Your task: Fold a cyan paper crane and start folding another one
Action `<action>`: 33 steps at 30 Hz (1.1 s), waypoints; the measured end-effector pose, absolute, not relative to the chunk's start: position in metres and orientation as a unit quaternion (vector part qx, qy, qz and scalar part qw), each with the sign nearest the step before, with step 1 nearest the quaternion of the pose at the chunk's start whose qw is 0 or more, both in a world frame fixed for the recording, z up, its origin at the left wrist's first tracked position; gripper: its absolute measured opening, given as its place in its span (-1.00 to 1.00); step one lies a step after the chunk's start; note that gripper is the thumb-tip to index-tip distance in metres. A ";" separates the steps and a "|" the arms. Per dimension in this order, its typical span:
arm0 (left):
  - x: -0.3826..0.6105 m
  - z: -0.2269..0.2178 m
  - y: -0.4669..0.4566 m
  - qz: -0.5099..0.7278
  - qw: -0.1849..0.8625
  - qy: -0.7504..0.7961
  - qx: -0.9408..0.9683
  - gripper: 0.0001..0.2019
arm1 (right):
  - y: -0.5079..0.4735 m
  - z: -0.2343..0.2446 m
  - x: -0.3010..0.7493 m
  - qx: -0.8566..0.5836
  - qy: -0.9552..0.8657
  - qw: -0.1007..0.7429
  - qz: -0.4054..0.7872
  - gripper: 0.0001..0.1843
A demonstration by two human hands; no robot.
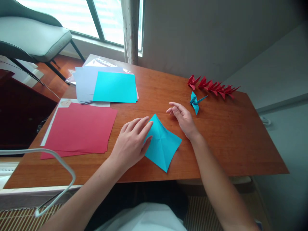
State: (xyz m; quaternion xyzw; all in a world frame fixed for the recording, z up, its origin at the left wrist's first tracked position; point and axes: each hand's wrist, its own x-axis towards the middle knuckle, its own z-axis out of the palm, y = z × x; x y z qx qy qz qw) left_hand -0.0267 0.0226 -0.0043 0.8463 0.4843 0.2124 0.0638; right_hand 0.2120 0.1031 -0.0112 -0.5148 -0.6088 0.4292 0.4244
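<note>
A square sheet of blue origami paper (163, 144) lies turned like a diamond near the table's front edge, with crease lines crossing at its middle. Over its left corner rests my left hand (134, 139), fingers stretched and thumb apart, hiding that corner. My right hand (183, 118) is just beyond the sheet's upper right side, not touching it. Its fingers are loosely bent and slightly apart, with nothing in them. A folded blue paper crane (195, 102) stands to the right of that hand.
Several red paper cranes (214, 87) stand in a row at the back right of the wooden table (231, 138). Red sheets (81, 128) lie at the left, with a blue sheet (115, 87) on pale papers behind them. A white curved bar (68, 168) crosses the front left.
</note>
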 end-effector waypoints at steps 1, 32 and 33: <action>-0.027 -0.004 0.022 0.207 0.064 0.499 0.839 -0.55 | 0.094 -0.005 0.217 -0.525 -0.597 0.424 0.434 -0.48; -0.028 -0.009 0.022 0.177 0.061 0.496 0.848 -0.60 | 0.037 -0.018 0.171 -0.487 -0.856 0.171 0.036 -0.65; -0.028 -0.009 0.022 0.177 0.063 0.498 0.847 -0.60 | 0.034 -0.020 0.172 -0.482 -0.859 0.167 0.029 -0.62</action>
